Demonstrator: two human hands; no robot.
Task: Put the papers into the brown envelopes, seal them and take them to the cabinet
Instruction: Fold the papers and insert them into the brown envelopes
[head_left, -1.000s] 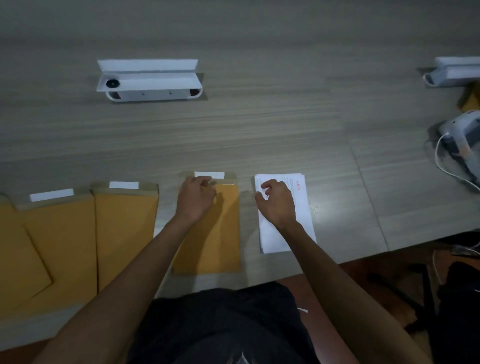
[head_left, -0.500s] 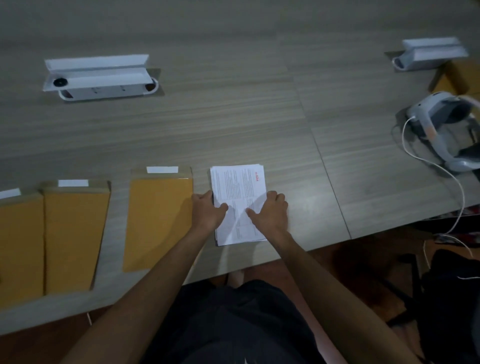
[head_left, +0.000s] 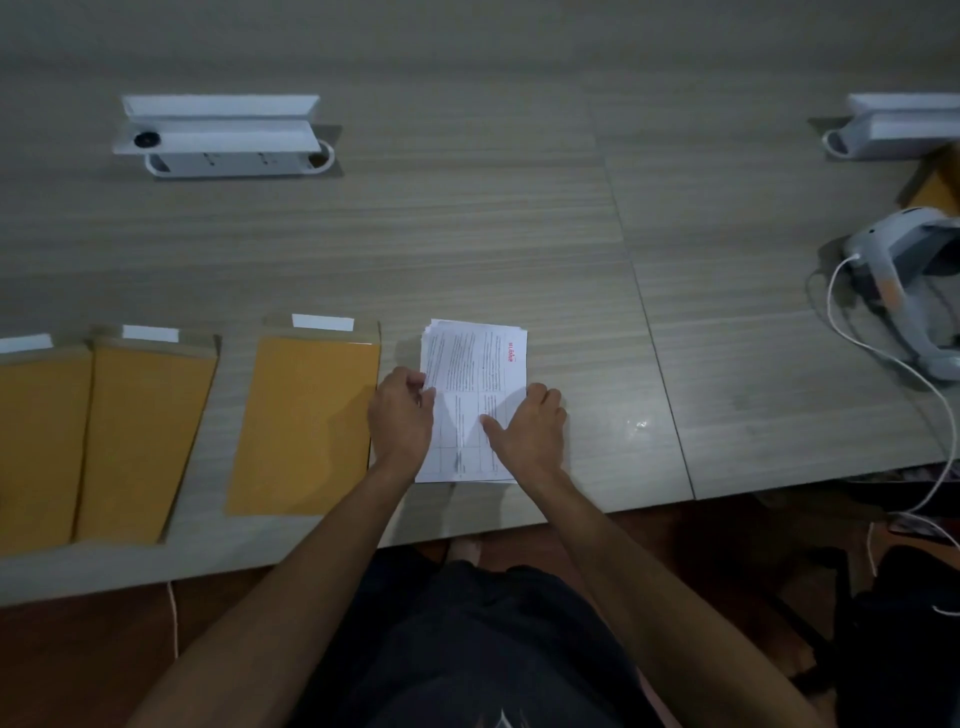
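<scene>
Here the wooden table (head_left: 467, 234) carries everything for the job, with three brown envelopes along its near left. The nearest envelope (head_left: 306, 421) lies flat just left of the papers, flap open at the far end with its white adhesive strip (head_left: 322, 322) showing; two more envelopes (head_left: 104, 436) lie further left, overlapping. The stack of papers (head_left: 475, 358) sits just right of that envelope, near the table's near edge, its sheets slightly fanned at the far left corner. The left hand (head_left: 402, 421) rests at the stack's left edge, fingers curled together against the sheet edges. The right hand (head_left: 530, 428) lies flat on the near right part, fingers loosely spread and pressing down. The step looks like separating or squaring sheets. It probably goes best if the right hand pins the stack while the left thumb lifts only the top set, then squares the edges before sliding toward the open mouth.
</scene>
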